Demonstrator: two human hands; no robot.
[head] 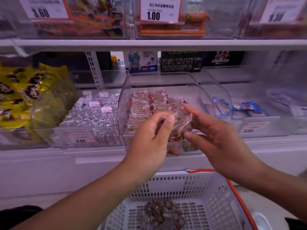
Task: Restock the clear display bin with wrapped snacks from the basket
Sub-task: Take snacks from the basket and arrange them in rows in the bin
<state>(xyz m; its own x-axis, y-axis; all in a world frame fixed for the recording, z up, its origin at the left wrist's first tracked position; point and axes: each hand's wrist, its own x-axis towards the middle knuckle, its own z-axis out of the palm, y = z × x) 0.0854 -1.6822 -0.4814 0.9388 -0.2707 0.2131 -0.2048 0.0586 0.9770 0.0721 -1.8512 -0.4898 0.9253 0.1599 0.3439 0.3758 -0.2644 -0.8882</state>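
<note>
Clear display bin part full, left hand and right hand both gripping wrapped snacks near its front, more left in near basket.

The wrapped snacks at frame centre are brown inside clear film with red ends, as are those in the clear display bin. The basket at the bottom is white, pierced with rows of slots, and has an orange-red handle. At left, yellow packets carry dark round faces; beside them lie silver foil sweets.
</note>
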